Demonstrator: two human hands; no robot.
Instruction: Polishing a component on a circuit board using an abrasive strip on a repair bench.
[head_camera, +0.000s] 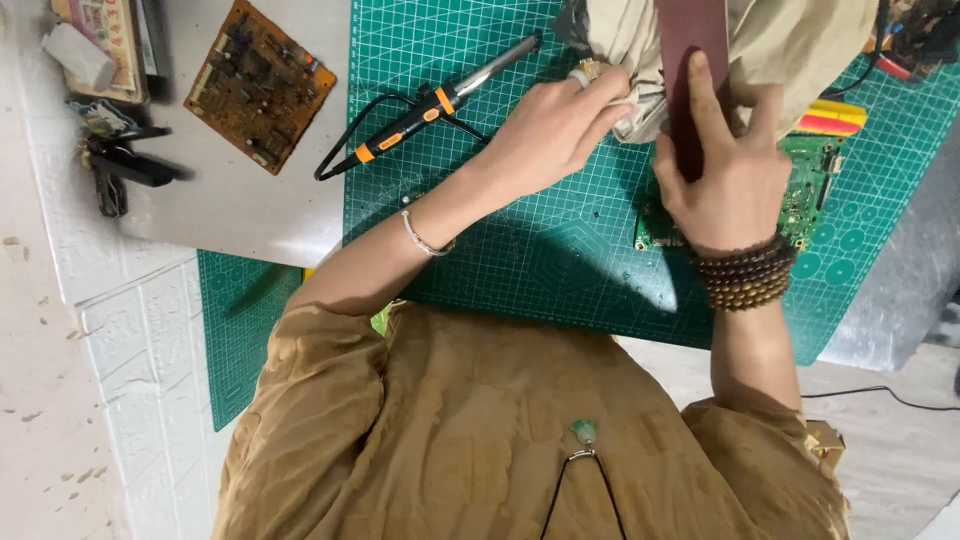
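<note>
The left hand (555, 125) pinches a fold of the beige cloth bag (790, 40) at the far edge of the green cutting mat (560, 250), its grip closed on the fabric. The right hand (725, 170) lies flat along a dark red strap (690, 50), fingers extended; whether it grips the strap I cannot tell. Beneath it a green circuit board (810, 190) rests on the mat. A soldering iron (440, 100) lies left of the hands. On the counter (250, 210), a brown circuit board (260, 85) sits apart; a printed box (100, 40) occupies the far left corner. A yellow and red block (835, 117) lies right. The near mat is open.
</note>
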